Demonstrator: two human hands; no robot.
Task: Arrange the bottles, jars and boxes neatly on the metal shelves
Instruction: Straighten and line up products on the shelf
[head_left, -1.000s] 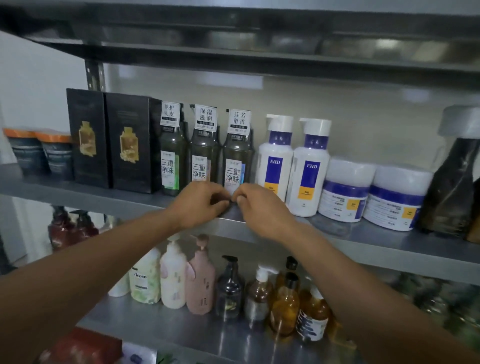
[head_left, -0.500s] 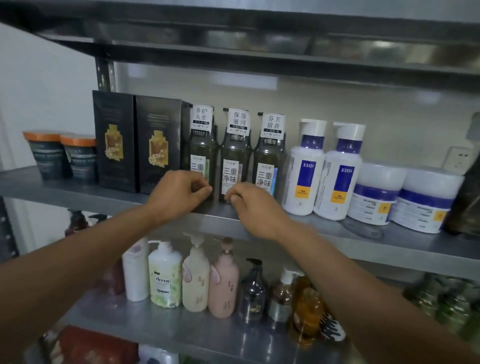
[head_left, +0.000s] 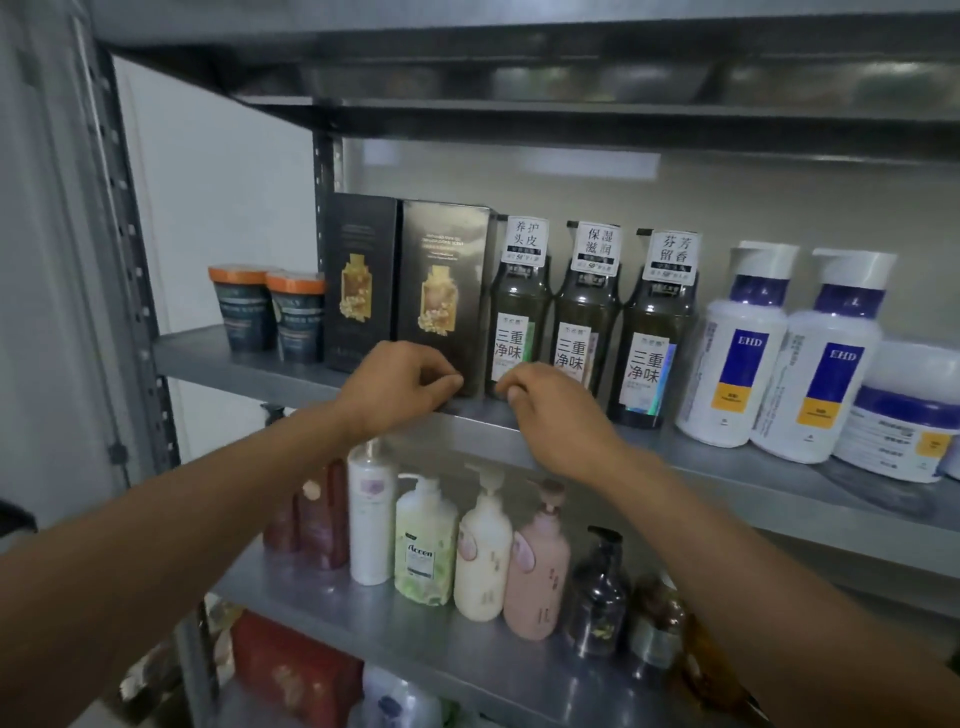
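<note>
Grey metal shelves. The middle shelf (head_left: 753, 478) carries one upright row, left to right: two orange-lidded tubs (head_left: 247, 317), two black boxes (head_left: 447, 291), three dark bottles (head_left: 587, 322) with white neck tags, two white pump bottles (head_left: 737, 358), a white jar (head_left: 904, 415). The shelf below (head_left: 311, 592) holds coloured pump bottles (head_left: 483, 551) side by side; lower still sits a blurred red box (head_left: 291, 670)

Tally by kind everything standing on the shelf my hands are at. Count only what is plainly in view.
Orange-lidded tubs: 2
Black boxes: 2
Dark bottles: 3
White pump bottles: 2
White jar: 1
Total: 10
</note>
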